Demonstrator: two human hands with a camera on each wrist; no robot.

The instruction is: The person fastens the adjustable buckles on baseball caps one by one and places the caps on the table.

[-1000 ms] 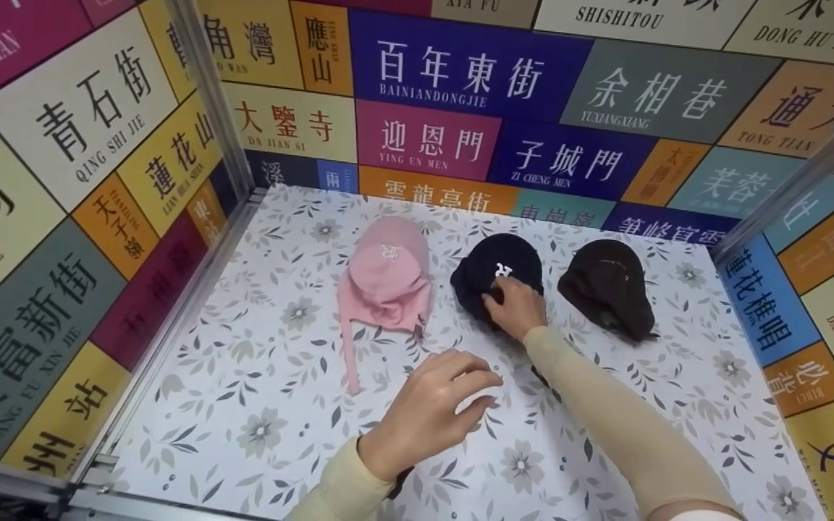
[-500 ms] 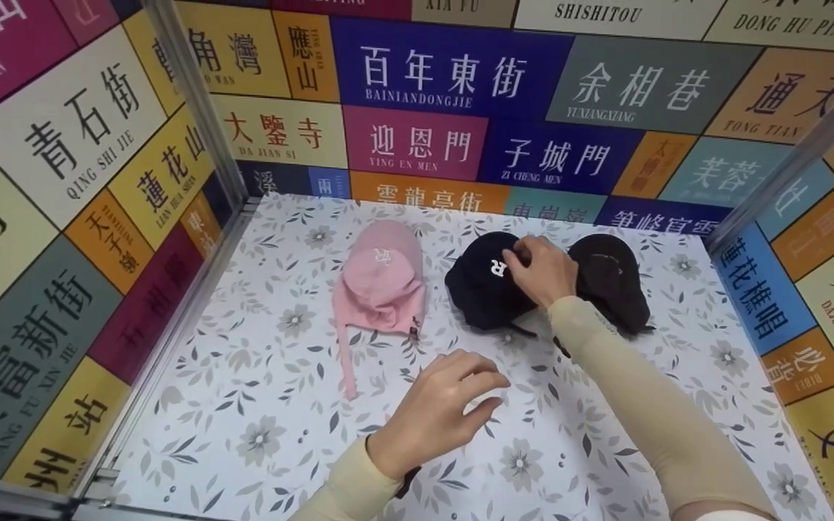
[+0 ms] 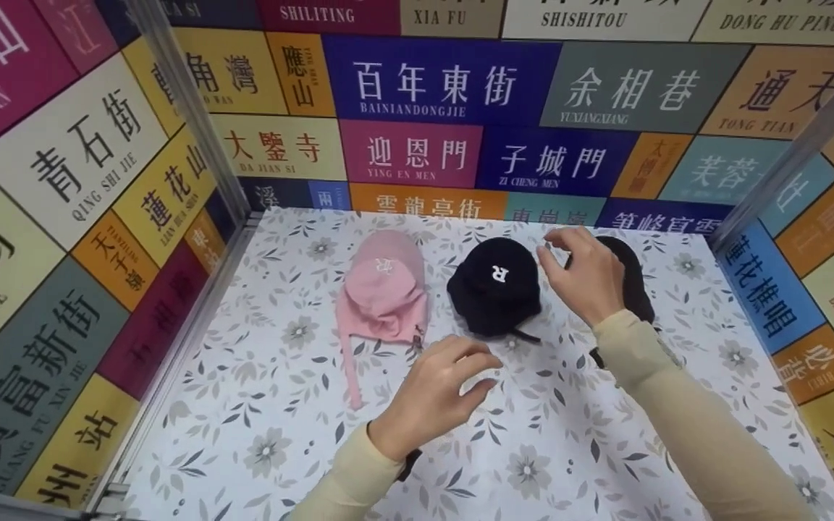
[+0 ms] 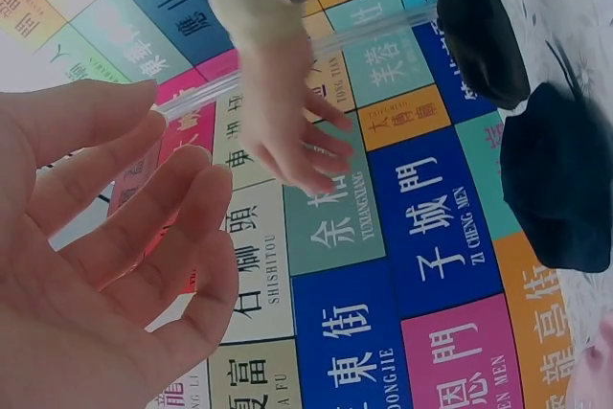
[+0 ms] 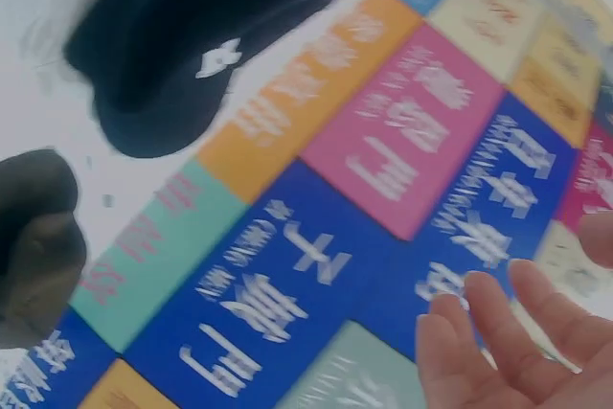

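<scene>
Three caps lie in a row on the flower-patterned table. The pink cap [image 3: 382,282] is on the left, its strap trailing toward the front. A navy cap [image 3: 495,289] with a white letter R sits in the middle, a short strap showing at its lower edge. Partly hidden behind my right hand is the dark brown cap [image 3: 633,275] on the right. My right hand [image 3: 585,275] hovers between the navy and brown caps, fingers loosely bent and holding nothing. Nearer to me, my left hand [image 3: 435,394] stays raised over the table in front of the caps, relaxed, with nothing in it.
The white table [image 3: 272,441] with grey leaves is enclosed by walls of colourful street-name panels [image 3: 439,79]. Metal frame posts [image 3: 196,108] stand at the corners. A dark band [image 3: 408,464] is on my left wrist.
My right hand has let go of the navy cap and moved right, up toward the brown cap. The navy cap now sits straighter with its letter uncovered. My left hand has barely moved.
</scene>
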